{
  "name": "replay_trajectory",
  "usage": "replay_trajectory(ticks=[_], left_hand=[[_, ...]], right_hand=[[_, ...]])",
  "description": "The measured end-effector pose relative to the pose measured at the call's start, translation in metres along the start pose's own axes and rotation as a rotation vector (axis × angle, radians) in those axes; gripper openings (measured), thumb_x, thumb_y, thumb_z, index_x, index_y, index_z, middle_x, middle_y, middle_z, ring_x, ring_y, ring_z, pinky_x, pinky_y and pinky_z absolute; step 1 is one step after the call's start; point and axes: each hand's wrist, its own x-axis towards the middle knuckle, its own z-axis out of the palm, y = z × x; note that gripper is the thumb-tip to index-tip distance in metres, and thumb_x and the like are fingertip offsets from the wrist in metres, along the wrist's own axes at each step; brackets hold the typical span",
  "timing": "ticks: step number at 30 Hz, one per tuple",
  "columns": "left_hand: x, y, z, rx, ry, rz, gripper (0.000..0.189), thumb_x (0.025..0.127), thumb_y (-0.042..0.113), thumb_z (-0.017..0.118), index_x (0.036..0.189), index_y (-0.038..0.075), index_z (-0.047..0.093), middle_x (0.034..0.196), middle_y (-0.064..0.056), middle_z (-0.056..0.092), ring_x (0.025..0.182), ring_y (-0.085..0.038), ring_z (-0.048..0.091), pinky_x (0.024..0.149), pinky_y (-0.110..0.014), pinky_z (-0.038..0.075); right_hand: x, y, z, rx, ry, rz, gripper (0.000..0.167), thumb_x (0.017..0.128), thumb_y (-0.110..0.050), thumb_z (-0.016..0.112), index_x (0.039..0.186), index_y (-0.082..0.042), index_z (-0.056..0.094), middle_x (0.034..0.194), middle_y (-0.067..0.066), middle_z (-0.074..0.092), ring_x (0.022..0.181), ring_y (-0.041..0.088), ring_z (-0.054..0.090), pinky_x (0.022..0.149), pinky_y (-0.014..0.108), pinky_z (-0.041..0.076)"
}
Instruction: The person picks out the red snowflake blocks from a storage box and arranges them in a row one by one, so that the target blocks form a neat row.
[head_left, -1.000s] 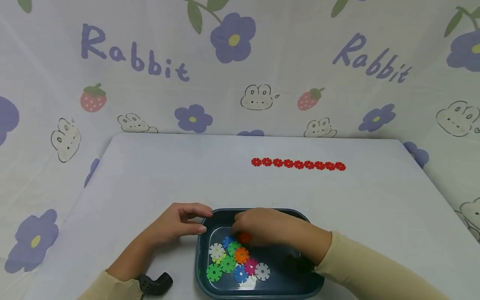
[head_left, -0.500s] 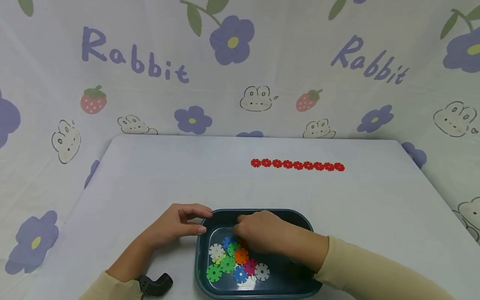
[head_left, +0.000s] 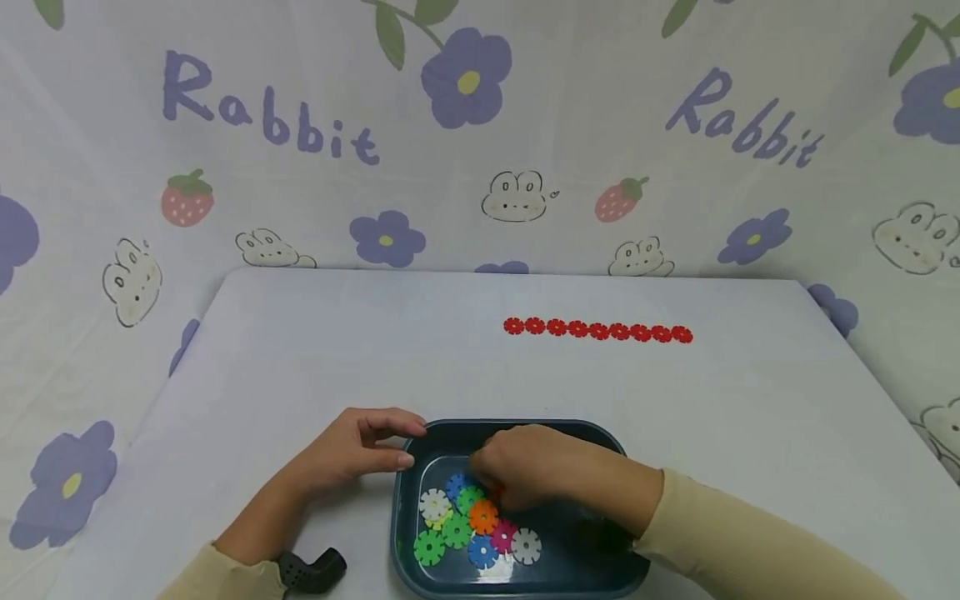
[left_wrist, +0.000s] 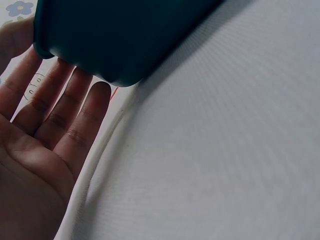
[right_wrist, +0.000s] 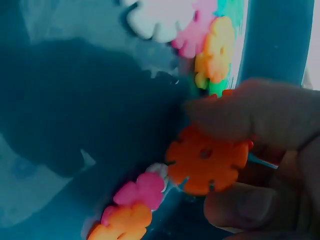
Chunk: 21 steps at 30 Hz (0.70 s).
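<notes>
In the head view, a dark teal tray (head_left: pixel 570 567) holds several slotted plastic snowflake discs, among them a white disc (head_left: pixel 527 546), an orange disc (head_left: pixel 483 517) and a green disc (head_left: pixel 429 547). My right hand (head_left: pixel 525 467) is inside the tray; the right wrist view shows it pinching a red-orange snowflake disc (right_wrist: pixel 207 162) between thumb and fingers. Another bit of red shows behind that disc. My left hand (head_left: pixel 367 446) rests at the tray's left rim, its fingers extended against the tray's outer side in the left wrist view.
A row of red snowflake discs (head_left: pixel 598 331) lies across the white table (head_left: pixel 300 350) toward the back right. Pink and orange discs (right_wrist: pixel 142 192) sit near the tray wall in the right wrist view. A black device (head_left: pixel 315 571) is at the left wrist.
My right hand has shifted slightly nearer within the tray, covering most of the red-orange disc that showed beside it a second ago. The left hand keeps its place.
</notes>
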Motion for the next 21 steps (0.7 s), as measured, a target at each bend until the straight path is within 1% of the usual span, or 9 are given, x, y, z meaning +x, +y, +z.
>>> replay_trajectory(ticks=[2, 6, 7, 9, 13, 14, 16, 18, 21], left_hand=[[-0.001, 0.0, 0.0, -0.002, 0.0, -0.001, 0.03, 0.088, 0.009, 0.072, 0.117, 0.006, 0.068, 0.128, -0.011, 0.065, 0.12, -0.017, 0.059, 0.098, -0.027, 0.05], [-0.001, 0.0, 0.0, 0.002, 0.004, -0.001, 0.03, 0.088, 0.009, 0.072, 0.117, 0.007, 0.068, 0.128, -0.01, 0.065, 0.12, -0.017, 0.059, 0.099, -0.027, 0.05], [-0.001, 0.0, 0.0, 0.002, 0.006, -0.002, 0.03, 0.087, 0.009, 0.072, 0.117, 0.007, 0.068, 0.128, -0.01, 0.065, 0.12, -0.018, 0.059, 0.098, -0.027, 0.05], [-0.002, 0.0, -0.001, 0.002, 0.006, -0.004, 0.03, 0.088, 0.009, 0.072, 0.117, 0.007, 0.068, 0.128, -0.01, 0.065, 0.12, -0.018, 0.059, 0.099, -0.027, 0.05], [-0.001, 0.0, -0.001, 0.003, 0.006, -0.005, 0.029, 0.088, 0.009, 0.072, 0.117, 0.007, 0.068, 0.127, -0.009, 0.065, 0.12, -0.019, 0.059, 0.1, -0.028, 0.049], [-0.001, 0.0, -0.001, 0.003, 0.006, -0.003, 0.029, 0.088, 0.009, 0.071, 0.117, 0.006, 0.068, 0.127, -0.009, 0.066, 0.12, -0.019, 0.059, 0.1, -0.028, 0.049], [-0.001, 0.0, -0.002, 0.006, 0.006, -0.001, 0.029, 0.088, 0.009, 0.071, 0.117, 0.007, 0.068, 0.127, -0.009, 0.066, 0.119, -0.02, 0.059, 0.1, -0.027, 0.049], [-0.001, 0.0, -0.001, 0.004, 0.003, 0.002, 0.029, 0.088, 0.009, 0.071, 0.117, 0.007, 0.068, 0.126, -0.009, 0.066, 0.119, -0.02, 0.06, 0.1, -0.028, 0.049], [-0.001, 0.0, -0.001, 0.009, 0.004, -0.001, 0.029, 0.088, 0.009, 0.072, 0.117, 0.008, 0.069, 0.125, -0.009, 0.067, 0.117, -0.019, 0.061, 0.099, -0.027, 0.05]], right_hand=[[-0.001, 0.002, -0.001, 0.045, -0.008, -0.025, 0.022, 0.079, -0.016, 0.081, 0.079, -0.023, 0.061, 0.068, -0.009, 0.055, 0.061, 0.007, 0.051, 0.058, 0.017, 0.047], [-0.002, 0.007, -0.009, 0.15, 0.01, -0.108, 0.023, 0.08, -0.015, 0.08, 0.077, -0.025, 0.059, 0.069, -0.012, 0.056, 0.064, 0.005, 0.051, 0.059, 0.018, 0.047], [-0.003, 0.009, -0.011, 0.192, 0.009, -0.131, 0.023, 0.081, -0.016, 0.08, 0.077, -0.026, 0.059, 0.07, -0.012, 0.057, 0.062, 0.005, 0.053, 0.058, 0.018, 0.049], [-0.003, 0.013, -0.017, 0.283, 0.005, -0.186, 0.021, 0.082, -0.017, 0.078, 0.078, -0.026, 0.06, 0.074, -0.014, 0.059, 0.065, 0.004, 0.055, 0.061, 0.018, 0.051], [-0.004, 0.024, -0.03, 0.518, -0.003, -0.296, 0.014, 0.085, -0.019, 0.076, 0.086, -0.025, 0.064, 0.082, -0.013, 0.065, 0.065, 0.006, 0.059, 0.065, 0.024, 0.057], [-0.005, 0.027, -0.034, 0.563, 0.011, -0.322, 0.011, 0.086, -0.019, 0.076, 0.088, -0.024, 0.066, 0.083, -0.011, 0.067, 0.067, 0.007, 0.059, 0.068, 0.026, 0.057], [-0.005, 0.035, -0.041, 0.665, 0.042, -0.344, 0.007, 0.088, -0.02, 0.074, 0.091, -0.022, 0.068, 0.082, -0.006, 0.068, 0.063, 0.012, 0.061, 0.066, 0.031, 0.059], [-0.006, 0.044, -0.046, 0.756, 0.087, -0.346, 0.004, 0.09, -0.02, 0.071, 0.093, -0.018, 0.069, 0.079, 0.002, 0.069, 0.062, 0.018, 0.064, 0.065, 0.037, 0.06], [-0.008, 0.059, -0.051, 0.881, 0.17, -0.321, 0.008, 0.094, -0.019, 0.066, 0.096, -0.013, 0.069, 0.074, 0.011, 0.068, 0.063, 0.026, 0.067, 0.065, 0.043, 0.06]])
